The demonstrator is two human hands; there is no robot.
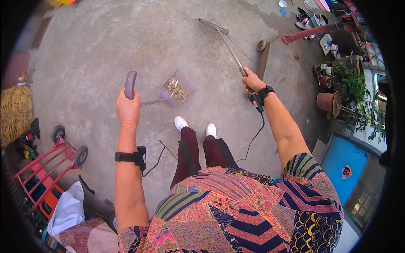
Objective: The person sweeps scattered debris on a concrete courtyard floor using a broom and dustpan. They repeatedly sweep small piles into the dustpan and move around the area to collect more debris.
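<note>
My left hand (128,107) grips the upright handle (130,85) of a long-handled dustpan. Its translucent purple pan (189,84) rests on the concrete ground to the right of that hand, with dry leaves and dirt (175,90) inside. A broom handle (233,54) is held in my right hand (253,81), away from the pan. The broom head (213,26) lies farther ahead, touching or close to the ground; I cannot tell which. Faint debris is scattered on the concrete below it.
On the left stands a red hand truck (47,167) near a stack of straw (15,115). To the right are a wooden board (263,60), a red metal post (316,33), potted plants (329,101) and several shoes (303,23). A blue door panel (345,164) stands at the lower right.
</note>
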